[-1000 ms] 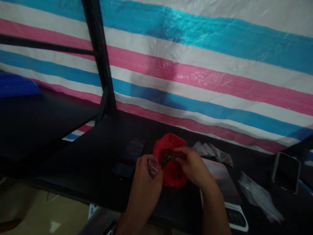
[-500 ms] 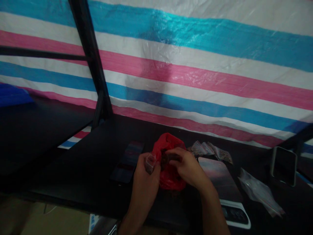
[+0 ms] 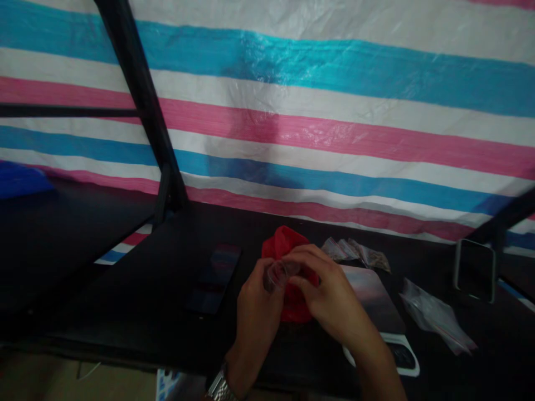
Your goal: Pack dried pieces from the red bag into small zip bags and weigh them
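Observation:
My left hand [image 3: 259,298] is closed around a small clear plastic bag [image 3: 276,274], its fingers curled about the bag's mouth. Right against that bag, my right hand [image 3: 328,284] has its thumb and fingers drawn together; what they pinch is too dark and blurred to name. Under and behind both hands lies a crumpled red plastic bag [image 3: 286,240], partly covered by them. Beside my right forearm is a flat digital scale [image 3: 371,298] with a white front edge and dark display, partly hidden by the arm.
Several small filled zip bags [image 3: 370,256] lie behind the scale. Flat clear zip bags [image 3: 437,317] are to its right, near a propped phone [image 3: 475,271]. A dark phone [image 3: 215,278] rests left on the black table [image 3: 137,312]. Striped sheeting [image 3: 334,133] hangs behind.
My right hand has moved from the red bag's opening to the small clear bag's mouth. My left hand has shifted slightly right, towards it. The camera view has shifted a little.

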### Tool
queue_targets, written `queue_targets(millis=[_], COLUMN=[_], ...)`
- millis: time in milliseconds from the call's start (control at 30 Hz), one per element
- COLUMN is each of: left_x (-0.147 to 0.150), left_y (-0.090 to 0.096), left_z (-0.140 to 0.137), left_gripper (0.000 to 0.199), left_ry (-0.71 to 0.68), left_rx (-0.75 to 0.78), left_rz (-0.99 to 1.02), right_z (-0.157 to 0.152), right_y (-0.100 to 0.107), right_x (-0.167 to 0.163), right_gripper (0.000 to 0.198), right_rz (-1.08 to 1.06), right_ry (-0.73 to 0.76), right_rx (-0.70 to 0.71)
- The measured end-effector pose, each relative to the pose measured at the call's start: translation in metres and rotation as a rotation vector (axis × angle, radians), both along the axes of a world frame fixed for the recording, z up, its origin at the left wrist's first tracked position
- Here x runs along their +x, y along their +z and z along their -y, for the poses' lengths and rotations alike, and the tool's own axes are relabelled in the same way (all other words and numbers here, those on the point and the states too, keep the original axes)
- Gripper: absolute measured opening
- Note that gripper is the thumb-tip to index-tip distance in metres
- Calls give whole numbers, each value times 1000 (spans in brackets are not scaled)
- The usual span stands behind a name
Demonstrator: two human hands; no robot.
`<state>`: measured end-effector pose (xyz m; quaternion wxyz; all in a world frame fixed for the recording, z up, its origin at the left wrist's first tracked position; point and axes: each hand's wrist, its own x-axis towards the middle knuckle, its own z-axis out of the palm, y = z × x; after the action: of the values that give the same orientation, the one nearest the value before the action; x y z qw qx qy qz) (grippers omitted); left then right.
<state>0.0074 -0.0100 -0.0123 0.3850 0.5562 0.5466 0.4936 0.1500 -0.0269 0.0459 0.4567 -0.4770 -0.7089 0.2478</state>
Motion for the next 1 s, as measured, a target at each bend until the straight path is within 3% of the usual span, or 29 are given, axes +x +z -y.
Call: queue_targets(millis=[233, 400, 500, 600, 767, 900, 1000], left_x=[15, 13, 9, 5, 6, 18, 25], left_y=[0, -5, -7, -8, -5, 3, 6], left_z=[2, 0, -3, -6, -4, 7, 20], left_gripper=[19, 14, 14, 18, 32, 43, 62], left_ry=[-55, -13, 71, 186, 308, 188, -35], left_rx=[11, 59, 140, 258, 489, 605, 638], left_rz=[87, 74, 37, 45, 11, -35, -124], right_z=[11, 4, -8, -13, 5, 17, 23], right_y=[-1, -7, -16, -19, -1, 10, 13], right_x=[2, 10, 13, 11, -10, -7, 28], right_gripper=[51, 39, 33, 31, 16, 5, 13], right_rz=[156, 144, 140, 118, -73, -166, -296], right_ry=[-16, -154, -236, -223, -42, -96, -199], right_rx=[121, 197, 120, 27, -91, -64, -29])
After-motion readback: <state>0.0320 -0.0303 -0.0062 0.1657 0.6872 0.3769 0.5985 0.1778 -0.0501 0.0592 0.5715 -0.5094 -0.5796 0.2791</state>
